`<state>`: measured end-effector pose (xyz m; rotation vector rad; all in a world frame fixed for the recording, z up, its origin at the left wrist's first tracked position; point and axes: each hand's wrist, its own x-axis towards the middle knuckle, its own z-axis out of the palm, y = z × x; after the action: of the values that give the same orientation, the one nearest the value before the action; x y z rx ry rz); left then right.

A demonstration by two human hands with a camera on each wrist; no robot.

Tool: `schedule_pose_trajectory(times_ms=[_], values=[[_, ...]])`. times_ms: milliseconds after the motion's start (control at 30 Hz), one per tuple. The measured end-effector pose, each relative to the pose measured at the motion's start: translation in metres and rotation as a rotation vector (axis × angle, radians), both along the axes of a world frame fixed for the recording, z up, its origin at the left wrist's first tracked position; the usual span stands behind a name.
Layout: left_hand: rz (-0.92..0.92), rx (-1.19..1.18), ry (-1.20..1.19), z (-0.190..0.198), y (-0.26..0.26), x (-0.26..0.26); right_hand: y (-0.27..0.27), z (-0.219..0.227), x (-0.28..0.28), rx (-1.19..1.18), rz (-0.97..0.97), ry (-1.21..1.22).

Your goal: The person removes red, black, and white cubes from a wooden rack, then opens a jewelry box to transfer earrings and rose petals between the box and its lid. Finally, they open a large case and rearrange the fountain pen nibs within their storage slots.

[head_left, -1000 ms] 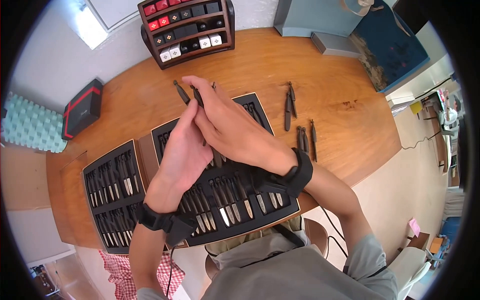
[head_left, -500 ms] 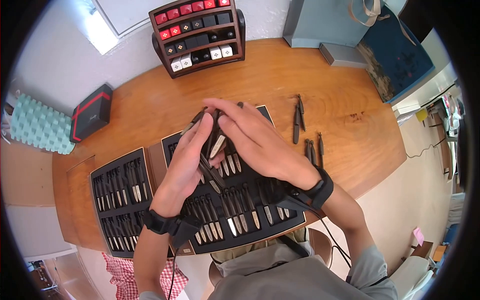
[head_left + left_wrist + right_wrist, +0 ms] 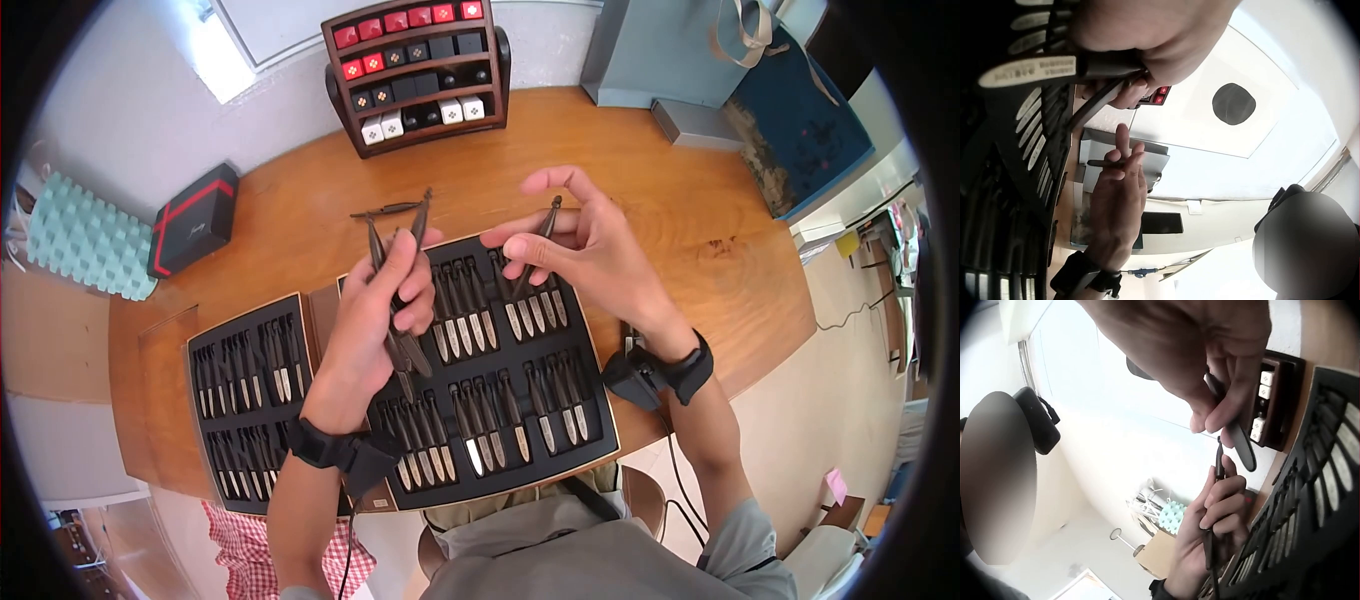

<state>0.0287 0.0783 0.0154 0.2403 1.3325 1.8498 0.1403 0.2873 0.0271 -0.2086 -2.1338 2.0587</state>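
Note:
My left hand (image 3: 375, 310) grips several slim dark tools (image 3: 376, 240), each with a small knob at one end and a flat blade at the other. One of their pale engraved blades (image 3: 1029, 71) shows close up in the left wrist view. Over the far right of the case, my right hand (image 3: 610, 255) pinches a single dark tool (image 3: 548, 222) between thumb and fingers. Its flat dark end (image 3: 1244, 450) points down in the right wrist view. Below both hands lies the open black-lined case (image 3: 470, 362), holding rows of similar tools.
A loose tool (image 3: 390, 208) lies on the wooden table (image 3: 280, 200) beyond the case. The case's second half (image 3: 262, 404) sits to the left. Behind stand a wooden rack (image 3: 420, 90) of small boxes, a black box (image 3: 195, 222) with red ribbon, and a grey-blue bag (image 3: 655, 50).
The two hands were together around the bundle of tools. They have come apart, the right hand moving right with one tool while the left keeps the others.

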Motion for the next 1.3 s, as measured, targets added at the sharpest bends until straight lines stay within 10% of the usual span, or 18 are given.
schedule_pose_trajectory(times_ms=[300,767,1233,1300], values=[[0.014,0.179,-0.175,-0.011,-0.007,-0.014,-0.007,0.007,0.017,-0.277,0.43,-0.048],[0.013,0.121,-0.062,-0.014,-0.006,-0.013,-0.016,0.01,0.018,-0.133,0.363,-0.162],[-0.029,0.098,0.005,-0.016,-0.003,-0.01,-0.043,0.004,0.051,0.219,0.299,-0.355],[-0.033,0.1,0.004,-0.016,-0.003,-0.009,-0.045,0.0,0.049,0.586,0.296,-0.169]])
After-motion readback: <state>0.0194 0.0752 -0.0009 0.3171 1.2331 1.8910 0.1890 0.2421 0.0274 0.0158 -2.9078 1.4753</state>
